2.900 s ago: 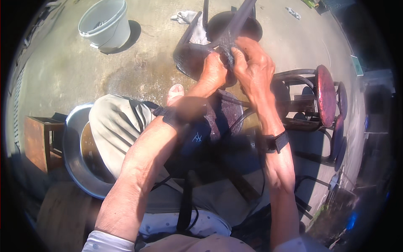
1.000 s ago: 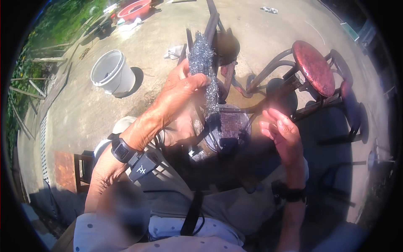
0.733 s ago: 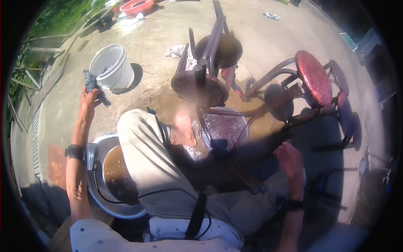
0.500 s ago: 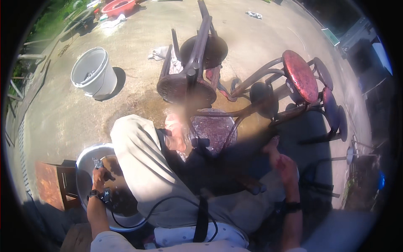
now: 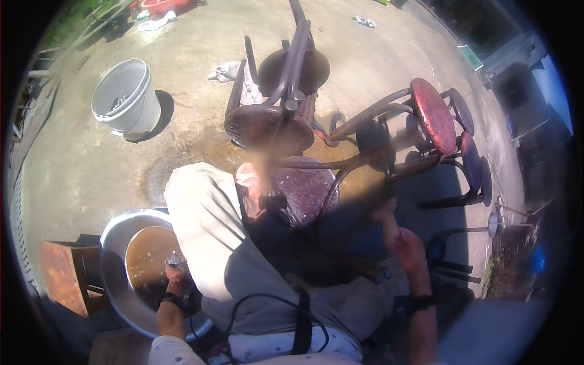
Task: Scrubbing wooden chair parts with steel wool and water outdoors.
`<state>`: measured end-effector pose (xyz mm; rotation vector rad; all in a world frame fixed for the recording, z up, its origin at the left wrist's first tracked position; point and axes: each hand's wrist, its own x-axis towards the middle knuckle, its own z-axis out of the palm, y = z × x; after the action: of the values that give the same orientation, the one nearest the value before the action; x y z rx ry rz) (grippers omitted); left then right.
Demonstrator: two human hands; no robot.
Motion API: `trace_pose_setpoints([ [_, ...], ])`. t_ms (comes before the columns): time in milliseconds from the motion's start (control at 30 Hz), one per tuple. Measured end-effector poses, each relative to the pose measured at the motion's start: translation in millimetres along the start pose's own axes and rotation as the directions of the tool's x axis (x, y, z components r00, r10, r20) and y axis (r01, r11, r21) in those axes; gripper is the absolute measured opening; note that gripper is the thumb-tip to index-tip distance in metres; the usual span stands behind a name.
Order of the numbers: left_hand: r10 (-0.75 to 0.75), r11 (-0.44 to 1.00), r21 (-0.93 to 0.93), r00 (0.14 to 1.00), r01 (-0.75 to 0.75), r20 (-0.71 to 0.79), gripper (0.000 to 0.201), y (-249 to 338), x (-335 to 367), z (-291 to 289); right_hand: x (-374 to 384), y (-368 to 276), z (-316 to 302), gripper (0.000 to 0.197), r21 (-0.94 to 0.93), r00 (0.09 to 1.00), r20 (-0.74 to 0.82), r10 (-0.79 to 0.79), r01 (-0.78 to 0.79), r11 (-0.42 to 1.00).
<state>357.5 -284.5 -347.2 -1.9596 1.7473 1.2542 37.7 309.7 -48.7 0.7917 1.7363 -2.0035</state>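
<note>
My left hand (image 5: 174, 278) is closed around a silvery steel-wool scouring pad (image 5: 174, 260). It is over a large metal basin (image 5: 114, 292) of brown, frothy water, at my left knee. My right hand (image 5: 409, 250) hangs by my right leg in the shade; its fingers are blurred and I cannot make out what, if anything, they hold. A stool with a wet maroon seat (image 5: 307, 188) lies between my feet, its dark metal legs pointing up and outward.
Ahead stand upturned stools, one with a wet brown seat (image 5: 267, 128). Several red-topped stools (image 5: 433, 115) lie to the right. A white bucket (image 5: 143, 112) is at the left, a rusty-brown wooden box (image 5: 64, 274) beside the basin. A pale cloth (image 5: 226, 71) lies on wet concrete.
My left hand has moved right and down over the basin with the scouring pad, nearer the brown water. The view has shifted slightly; my right hand stays by my leg.
</note>
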Motion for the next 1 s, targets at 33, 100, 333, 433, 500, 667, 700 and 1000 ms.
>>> trace_pose_setpoints([
  [33,0.016,0.999,-0.028,1.000,-0.017,-0.025,0.020,6.5,-6.7,-13.9,3.4,3.4,4.6,0.020,0.048,0.999,0.022,-0.026,0.025,0.999],
  [100,0.081,0.990,-0.109,0.994,-0.089,-0.078,0.022,29.2,-26.5,-50.2,13.3,8.2,10.2,0.020,0.121,0.997,0.064,-0.036,0.028,0.992],
  [333,0.467,0.849,-0.248,0.882,-0.467,-0.061,0.027,223.6,-139.6,-160.8,63.6,1.2,-4.1,0.023,0.212,0.983,0.183,-0.003,-0.037,0.977],
  [433,0.750,0.654,-0.211,0.658,-0.727,0.058,0.028,312.2,-186.4,-175.2,76.2,-5.1,-6.3,0.026,0.276,0.982,0.180,-0.049,-0.003,0.961],
  [500,0.816,0.578,-0.223,0.558,-0.785,0.151,0.029,371.1,-240.1,-142.5,87.4,-1.3,-11.7,0.027,0.305,0.986,0.153,-0.071,0.021,0.952],
  [667,0.943,0.259,-0.050,0.242,-0.965,0.228,0.049,461.9,-304.3,-62.2,115.8,18.0,-26.1,0.028,0.452,0.970,0.205,-0.133,0.027,0.892],
  [700,0.942,0.232,-0.044,0.213,-0.972,0.260,0.049,475.3,-316.5,-45.2,114.2,14.0,-20.2,0.027,0.456,0.962,0.215,-0.166,0.051,0.888],
  [1000,0.967,0.136,0.299,0.193,-0.944,0.168,0.053,512.4,-326.8,80.7,100.1,-0.1,9.3,0.026,0.302,0.976,0.157,-0.152,0.099,0.948],
])
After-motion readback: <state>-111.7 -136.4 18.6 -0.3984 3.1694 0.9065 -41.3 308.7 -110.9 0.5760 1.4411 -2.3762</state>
